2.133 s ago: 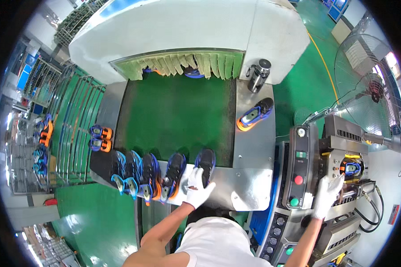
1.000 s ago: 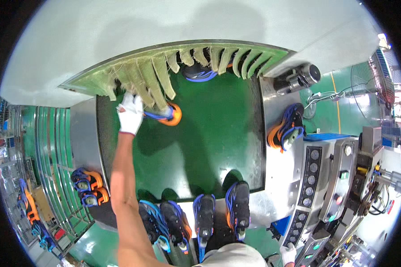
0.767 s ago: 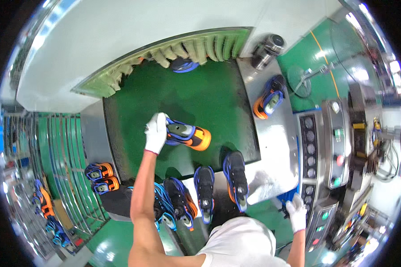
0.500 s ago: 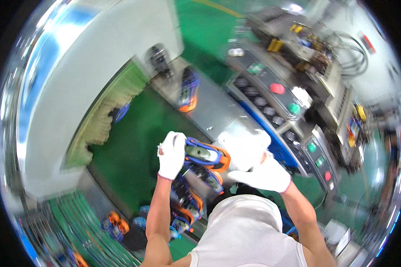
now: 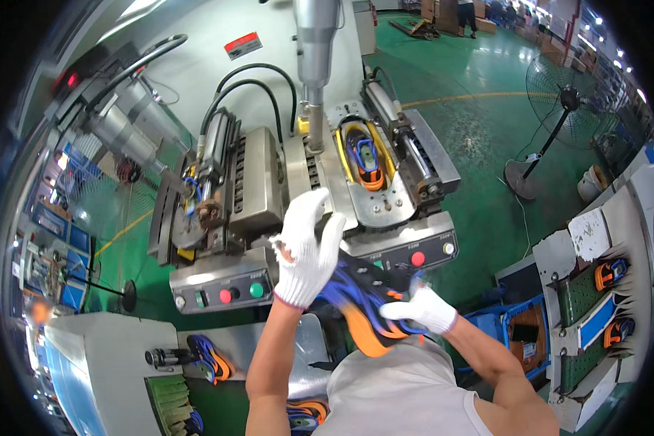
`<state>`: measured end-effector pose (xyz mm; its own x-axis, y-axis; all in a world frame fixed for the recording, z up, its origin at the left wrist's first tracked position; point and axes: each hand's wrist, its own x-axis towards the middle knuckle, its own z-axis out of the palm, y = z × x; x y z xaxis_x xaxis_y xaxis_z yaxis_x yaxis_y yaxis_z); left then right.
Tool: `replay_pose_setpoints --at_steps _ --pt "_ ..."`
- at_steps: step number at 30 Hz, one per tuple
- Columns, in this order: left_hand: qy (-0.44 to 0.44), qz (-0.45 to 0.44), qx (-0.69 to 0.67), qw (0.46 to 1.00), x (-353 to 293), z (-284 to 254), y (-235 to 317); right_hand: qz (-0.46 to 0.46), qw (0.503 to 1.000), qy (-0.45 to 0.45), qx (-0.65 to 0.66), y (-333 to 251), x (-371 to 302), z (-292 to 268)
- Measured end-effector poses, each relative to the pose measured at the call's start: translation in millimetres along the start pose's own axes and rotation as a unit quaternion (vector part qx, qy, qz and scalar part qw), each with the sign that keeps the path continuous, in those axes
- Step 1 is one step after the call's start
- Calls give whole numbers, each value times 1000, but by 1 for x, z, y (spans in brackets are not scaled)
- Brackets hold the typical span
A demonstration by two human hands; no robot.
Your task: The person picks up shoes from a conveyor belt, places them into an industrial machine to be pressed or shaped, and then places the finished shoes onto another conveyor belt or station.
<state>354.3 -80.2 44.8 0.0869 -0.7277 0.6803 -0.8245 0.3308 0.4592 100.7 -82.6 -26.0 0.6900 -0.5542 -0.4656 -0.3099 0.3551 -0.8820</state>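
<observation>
My right hand [image 5: 424,310], in a white knit glove, grips one end of a blue, black and orange sports shoe [image 5: 370,309] in front of my chest. Motion smears the shoe's orange sole edge. Raised over its other end is my gloved left hand [image 5: 307,251], thumb and fingers apart, in front of the press machine [image 5: 261,182]. Whether that hand touches the shoe is hard to tell. Another blue and orange shoe [image 5: 367,156] sits in the yellow-edged holder [image 5: 385,211] at the machine's right station.
Control panels [image 5: 418,251] with red and green buttons line the machine's front. At lower left a shoe [image 5: 209,360] lies on a metal bench [image 5: 298,345]. A blue crate [image 5: 527,330] and a rack with shoes [image 5: 588,291] stand right, a fan [image 5: 568,99] behind.
The view has swung from the curtained opening and green belt to face the press machine. My right hand now grips a shoe. My left hand has left the shoe it was on and is raised open.
</observation>
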Motion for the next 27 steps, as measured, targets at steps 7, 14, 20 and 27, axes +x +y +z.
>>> replay_pose_setpoints --at_steps 7,14,20,27 --pt "-115 -410 -27 904 102 210 -108 -91 866 241 428 93 -64 -66" --pt "-150 -433 148 876 142 312 -208 -72 824 362 430 110 -94 -61" --pt "-146 -452 -226 850 170 232 -207 -70 822 368 429 79 -50 -74" --pt "-118 -402 -211 883 72 51 -80 -212 901 351 143 19 35 -113"
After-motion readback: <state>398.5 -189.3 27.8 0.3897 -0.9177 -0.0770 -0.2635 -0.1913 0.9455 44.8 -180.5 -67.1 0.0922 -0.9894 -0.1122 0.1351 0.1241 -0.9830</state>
